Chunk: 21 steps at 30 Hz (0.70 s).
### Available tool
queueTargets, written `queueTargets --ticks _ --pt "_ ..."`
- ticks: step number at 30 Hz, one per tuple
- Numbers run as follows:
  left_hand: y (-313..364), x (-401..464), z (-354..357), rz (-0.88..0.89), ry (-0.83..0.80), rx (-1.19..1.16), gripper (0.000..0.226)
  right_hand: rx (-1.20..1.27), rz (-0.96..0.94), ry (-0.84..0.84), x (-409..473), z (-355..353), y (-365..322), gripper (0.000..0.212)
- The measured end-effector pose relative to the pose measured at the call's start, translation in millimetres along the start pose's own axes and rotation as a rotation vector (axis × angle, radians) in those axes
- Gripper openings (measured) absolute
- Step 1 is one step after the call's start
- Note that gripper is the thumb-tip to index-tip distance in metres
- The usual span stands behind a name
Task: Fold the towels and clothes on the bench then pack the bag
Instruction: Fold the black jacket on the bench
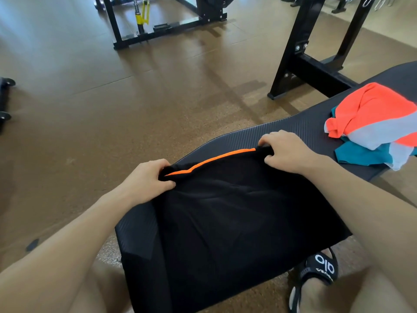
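A black garment [237, 213] with an orange stripe along its far edge lies spread over the near end of the black padded bench [300, 129]. My left hand [149, 177] pinches the garment's far left corner. My right hand [286, 152] grips its far right corner. Both corners are lifted slightly off the bench. Farther right on the bench sits a loose pile of clothes [374, 125]: orange, pale grey and teal pieces. No bag is in view.
The black steel frame [300, 55] of a rack stands just beyond the bench. Another machine base [158, 26] stands on the brown floor farther back. A foot in a black slide sandal [316, 279] rests on the floor by the bench's near right side.
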State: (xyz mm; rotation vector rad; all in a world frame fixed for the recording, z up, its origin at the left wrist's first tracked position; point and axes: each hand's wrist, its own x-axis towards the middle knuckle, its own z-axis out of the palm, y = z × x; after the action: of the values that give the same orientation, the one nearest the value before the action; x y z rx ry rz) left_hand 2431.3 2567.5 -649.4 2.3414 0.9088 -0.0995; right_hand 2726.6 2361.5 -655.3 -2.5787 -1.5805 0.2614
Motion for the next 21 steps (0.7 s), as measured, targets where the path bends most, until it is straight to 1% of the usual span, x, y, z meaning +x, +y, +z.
queueTargets --ticks 3,7,10,13,16,18,21 --pt "3 -4 -4 0.039 -0.016 -0.022 0.014 0.022 -0.002 0.016 -4 -4 -3 0.022" --pt "11 -24 -14 0.19 0.134 -0.04 0.02 0.066 -0.033 0.141 -23 -23 -4 0.015" --pt "25 -62 -13 0.374 0.212 0.039 0.023 0.104 -0.068 0.23 -55 -41 -5 0.01" --pt "35 -107 1 0.538 0.16 0.146 0.021 0.047 -0.117 0.233 -95 -46 -4 0.009" --pt "34 -131 25 0.693 0.088 0.366 0.024 -0.161 -0.152 0.145 -129 -30 -1 0.018" --pt "31 -140 45 0.741 0.009 0.462 0.027 -0.281 -0.146 0.095 -147 -13 1 0.026" --pt "26 -148 66 0.756 -0.026 0.576 0.027 -0.323 -0.131 0.113 -170 4 1 0.031"
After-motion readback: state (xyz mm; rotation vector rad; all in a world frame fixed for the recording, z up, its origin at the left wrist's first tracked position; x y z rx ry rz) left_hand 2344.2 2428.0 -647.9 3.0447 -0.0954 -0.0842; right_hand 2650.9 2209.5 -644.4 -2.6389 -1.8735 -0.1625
